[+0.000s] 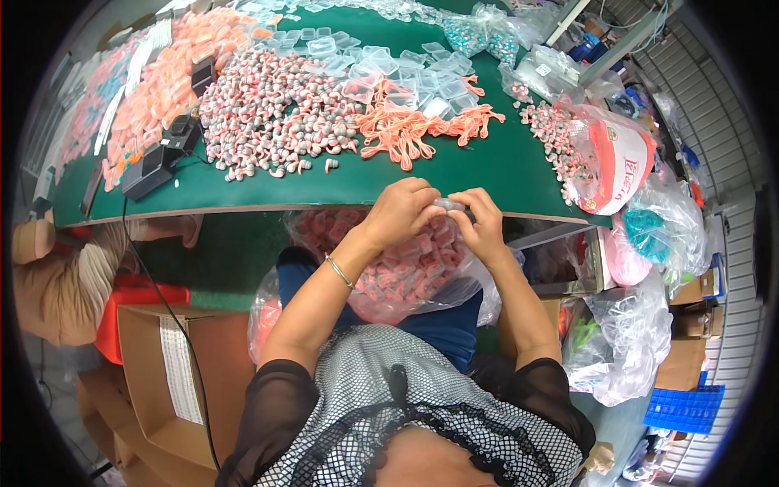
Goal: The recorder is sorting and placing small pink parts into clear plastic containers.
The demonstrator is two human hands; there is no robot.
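Observation:
At the table's front edge, my left hand (401,213) and my right hand (482,224) meet, fingers and thumbs pinched on a small clear plastic case (447,204). The fingers partly cover it, and its contents are too small to make out. Below my hands, an open clear bag (406,280) full of pink filled cases rests at my lap. Beyond my hands on the green table lie bundled orange cords (398,130), a heap of small pink-and-grey curved pieces (272,105) and loose clear cases (381,63).
Peach-coloured cases (166,81) cover the table's left part, near a black device (150,172) with a hanging cable. A red-and-white bag (613,154) spills small pieces at the right. An open cardboard box (174,373) stands lower left. Another person's leg (81,276) shows at the left.

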